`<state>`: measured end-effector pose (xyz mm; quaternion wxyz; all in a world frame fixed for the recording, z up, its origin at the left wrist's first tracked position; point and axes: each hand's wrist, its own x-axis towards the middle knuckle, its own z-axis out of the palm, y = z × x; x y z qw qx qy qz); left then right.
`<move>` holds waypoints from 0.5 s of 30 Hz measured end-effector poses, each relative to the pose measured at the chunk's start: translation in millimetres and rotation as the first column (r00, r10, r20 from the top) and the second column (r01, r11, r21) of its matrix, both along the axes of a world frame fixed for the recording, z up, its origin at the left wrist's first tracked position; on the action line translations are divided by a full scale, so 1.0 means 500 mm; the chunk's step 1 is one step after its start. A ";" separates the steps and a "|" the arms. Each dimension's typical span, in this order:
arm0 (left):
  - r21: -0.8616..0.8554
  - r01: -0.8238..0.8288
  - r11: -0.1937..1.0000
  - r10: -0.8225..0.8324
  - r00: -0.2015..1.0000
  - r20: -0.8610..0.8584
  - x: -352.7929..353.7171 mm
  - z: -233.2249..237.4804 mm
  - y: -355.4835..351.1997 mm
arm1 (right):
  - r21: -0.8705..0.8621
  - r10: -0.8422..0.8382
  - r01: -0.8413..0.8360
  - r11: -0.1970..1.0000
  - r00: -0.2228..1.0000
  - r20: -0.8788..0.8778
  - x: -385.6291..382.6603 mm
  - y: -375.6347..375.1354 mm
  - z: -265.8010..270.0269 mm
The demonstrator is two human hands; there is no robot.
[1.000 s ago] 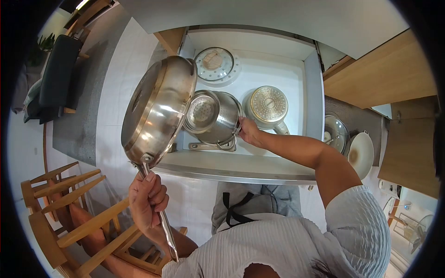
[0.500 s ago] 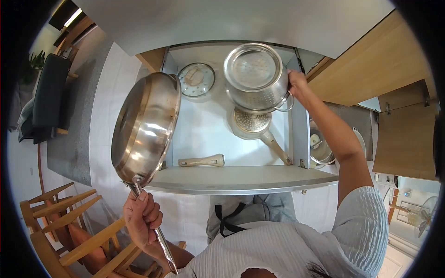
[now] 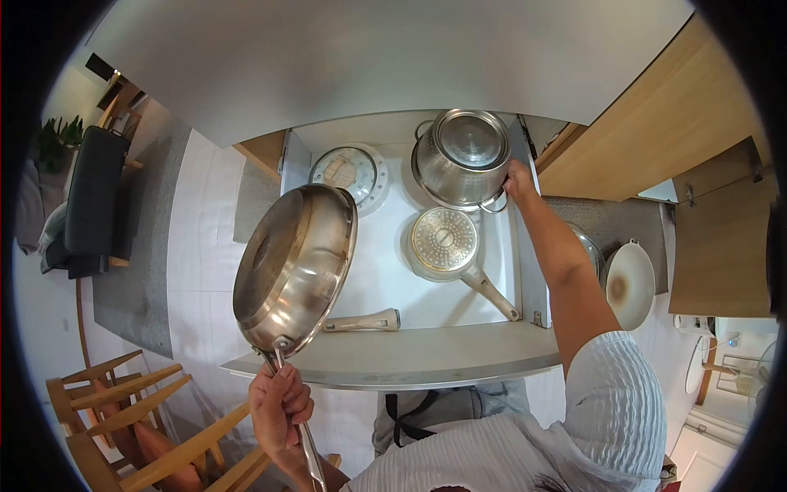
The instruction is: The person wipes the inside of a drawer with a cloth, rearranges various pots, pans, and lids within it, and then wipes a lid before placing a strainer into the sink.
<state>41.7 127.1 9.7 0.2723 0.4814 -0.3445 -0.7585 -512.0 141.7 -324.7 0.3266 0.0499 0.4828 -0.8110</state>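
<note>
Gripped by its long handle, a stainless steel frying pan (image 3: 307,275) hangs tilted in my left hand (image 3: 281,403), over the left side of an open drawer (image 3: 426,358). My right hand (image 3: 517,180) is closed at the right side of an upside-down perforated steel pot (image 3: 465,168) in the drawer's back right. A small speckled pan (image 3: 444,239) lies base up in front of the pot. At the back left is a glass lid (image 3: 348,170). A detached beige handle (image 3: 362,321) lies at the drawer's front.
Wooden chairs (image 3: 176,430) stand at the lower left, with a dark seat (image 3: 96,193) beyond. Right of the drawer are a light wok-shaped pan (image 3: 630,287) and an open wooden cabinet door (image 3: 656,107). A grey panel (image 3: 393,57) overhangs the drawer's back.
The perforated pot has been lowered toward the drawer's back right with my right hand. More of the speckled pan shows. The frying pan has shifted right and down in view.
</note>
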 end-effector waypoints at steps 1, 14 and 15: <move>0.006 -0.009 1.000 0.009 1.000 0.001 -0.002 0.001 0.001 | 0.032 -0.024 0.022 0.999 0.998 0.059 0.024 0.006 0.027; 0.036 -0.024 0.999 0.024 1.000 -0.001 0.016 -0.008 -0.001 | 0.210 0.040 -0.155 0.965 0.882 0.469 0.059 0.035 -0.126; 0.037 -0.021 0.999 0.021 1.000 -0.004 0.018 -0.010 -0.002 | 0.211 0.037 -0.152 0.966 0.884 0.466 0.091 0.036 -0.085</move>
